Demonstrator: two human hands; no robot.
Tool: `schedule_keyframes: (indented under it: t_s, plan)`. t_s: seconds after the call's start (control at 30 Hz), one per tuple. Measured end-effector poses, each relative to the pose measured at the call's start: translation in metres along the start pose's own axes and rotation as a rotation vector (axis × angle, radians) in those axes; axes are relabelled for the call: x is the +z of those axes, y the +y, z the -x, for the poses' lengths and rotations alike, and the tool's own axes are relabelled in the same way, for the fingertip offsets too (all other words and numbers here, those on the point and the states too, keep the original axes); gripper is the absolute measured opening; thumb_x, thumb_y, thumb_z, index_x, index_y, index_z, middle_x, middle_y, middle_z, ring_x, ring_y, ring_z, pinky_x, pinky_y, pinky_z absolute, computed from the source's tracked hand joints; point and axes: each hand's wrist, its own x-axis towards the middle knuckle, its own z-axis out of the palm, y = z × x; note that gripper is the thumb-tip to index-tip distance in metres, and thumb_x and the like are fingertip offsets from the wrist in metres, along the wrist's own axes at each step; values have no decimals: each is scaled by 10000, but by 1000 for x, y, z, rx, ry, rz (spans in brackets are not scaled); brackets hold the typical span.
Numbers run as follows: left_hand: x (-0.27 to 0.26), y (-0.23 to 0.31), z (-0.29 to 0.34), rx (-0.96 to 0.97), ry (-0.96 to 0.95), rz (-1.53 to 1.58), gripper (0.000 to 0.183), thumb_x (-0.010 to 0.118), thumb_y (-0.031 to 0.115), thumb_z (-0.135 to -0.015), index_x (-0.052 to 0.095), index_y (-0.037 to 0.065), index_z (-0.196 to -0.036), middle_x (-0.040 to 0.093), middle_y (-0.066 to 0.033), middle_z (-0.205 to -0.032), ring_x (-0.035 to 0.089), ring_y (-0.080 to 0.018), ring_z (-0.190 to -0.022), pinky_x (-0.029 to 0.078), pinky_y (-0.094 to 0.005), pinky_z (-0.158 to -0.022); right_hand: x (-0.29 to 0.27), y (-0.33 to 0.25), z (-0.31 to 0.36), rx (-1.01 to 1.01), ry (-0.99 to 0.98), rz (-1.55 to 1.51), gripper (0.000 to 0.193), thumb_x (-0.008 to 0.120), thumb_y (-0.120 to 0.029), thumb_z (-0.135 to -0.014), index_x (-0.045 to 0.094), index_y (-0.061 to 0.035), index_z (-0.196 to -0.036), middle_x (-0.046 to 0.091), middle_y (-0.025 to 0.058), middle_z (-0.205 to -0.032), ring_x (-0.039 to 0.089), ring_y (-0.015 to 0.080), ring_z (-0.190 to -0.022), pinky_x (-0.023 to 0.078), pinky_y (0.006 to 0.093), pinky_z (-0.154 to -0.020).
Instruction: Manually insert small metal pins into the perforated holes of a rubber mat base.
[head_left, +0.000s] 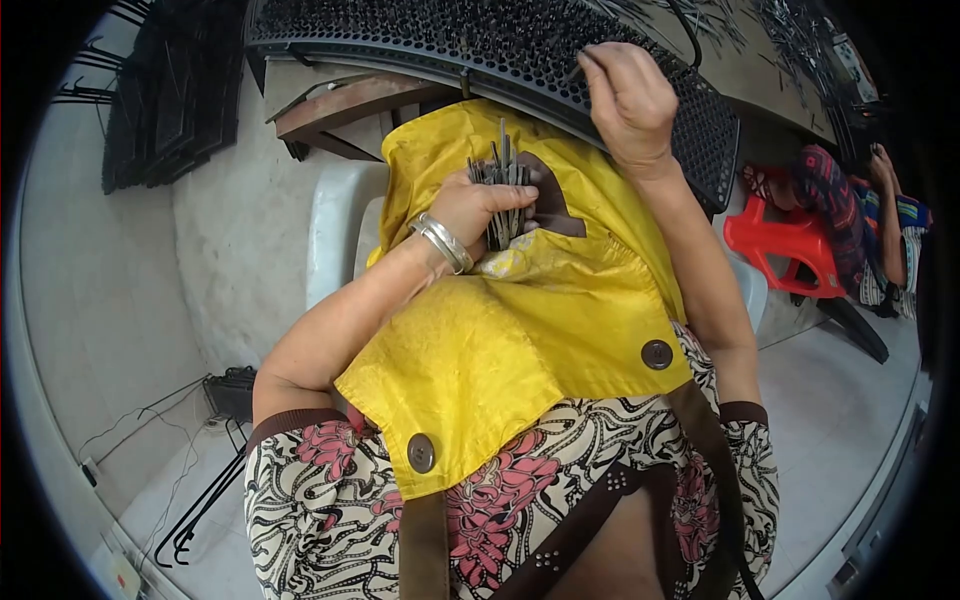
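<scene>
A bundle of thin grey metal rods (505, 190) stands roughly upright in my left hand (472, 208), whose fingers and thumb are wrapped around it. It is held over the yellow apron (470, 335) on my lap. Beyond it lies a long black perforated rack (712, 150), its holes densely filled with small upright dark pieces. Above the right part of this rack, my right hand (632, 105) has its thumb and fingertips pinched together. A small dark sliver shows at those fingertips, but I cannot make out whether it is held or belongs to the rack.
Loose rods (700, 20) lie on the table behind the rack. Black panels (175, 100) hang on the left wall. At right, another person's arm (890, 220) shows near a red stool (785, 245). Black hooked bars (205, 500) lean at lower left.
</scene>
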Motion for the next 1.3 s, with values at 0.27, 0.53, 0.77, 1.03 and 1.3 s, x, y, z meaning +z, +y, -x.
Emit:
schedule_keyframes:
  t_s: [0.27,0.53,0.77,1.03,1.3]
  plan:
    - [6,5,3,12,10,-14,164,626,-35,-693,545,1,-831,581,-87,-725,587,-178,-636,507,-308,-588,-7,-27,12,25,-174,10,161,622,14,-664,581,12,-820,560,134,-749,550,256,-653,450,305,-566]
    - [4,1,1,62,-42,-87,304,615,-84,-669,543,-33,-960,594,-86,-831,587,-180,-709,496,-283,-643,-29,-65,38,1037,-616,-850,105,585,20,-713,576,50,-813,570,20,-698,508,46,-629,425,197,-538]
    - [10,0,4,45,-34,-178,249,614,-20,-704,551,-27,-945,602,-86,-829,594,-183,-722,486,-282,-675,-36,-61,44,1147,-458,-898,48,570,28,-733,562,40,-779,572,23,-700,510,47,-628,426,187,-555]
    - [45,19,-11,-31,-87,-221,147,603,32,-740,513,-15,-847,561,-83,-692,555,-175,-587,468,-281,-545,-66,-6,9,933,-106,-544,76,611,-6,-741,579,6,-809,557,-14,-661,477,18,-554,383,150,-494]
    - [92,11,-38,-158,-234,-134,122,617,58,-743,499,26,-741,520,-52,-590,510,-144,-491,429,-253,-443,-57,45,-13,672,86,-140,84,622,-19,-739,592,13,-812,534,-17,-634,445,10,-535,356,154,-483]
